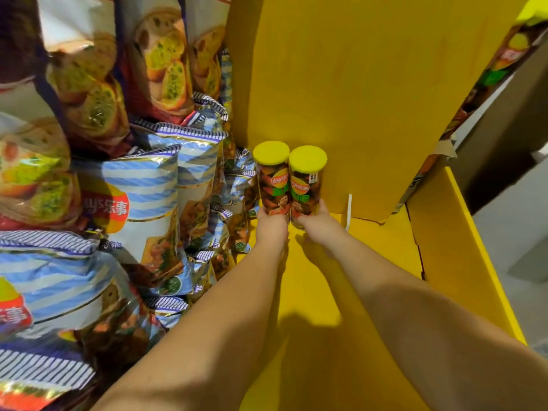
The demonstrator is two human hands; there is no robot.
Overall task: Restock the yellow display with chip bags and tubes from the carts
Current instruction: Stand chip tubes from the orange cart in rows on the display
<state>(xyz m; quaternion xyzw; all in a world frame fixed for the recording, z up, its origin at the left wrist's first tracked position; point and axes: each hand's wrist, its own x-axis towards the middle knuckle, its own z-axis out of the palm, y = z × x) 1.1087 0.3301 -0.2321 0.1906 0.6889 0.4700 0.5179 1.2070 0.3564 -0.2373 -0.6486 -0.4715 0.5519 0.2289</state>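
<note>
Tube bases (274, 210) hidden by gripping hands (271, 225), fingers unseen

Both forearms bare, no sleeves, no gloves; left hand (271, 225) & right hand (318, 223) w/o rings or watch.

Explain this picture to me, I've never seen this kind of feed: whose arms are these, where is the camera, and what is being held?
There is no machine here. The camera sits on a person's head, looking forward and down, so the two bare arms are that person's own. The left hand grips the left tube near its bottom; the right hand grips the right tube. Both tubes have yellow lids, stand upright and side by side on the yellow display shelf, near its back wall. To the left, chip bags are already stacked. No cart is in view.
</note>
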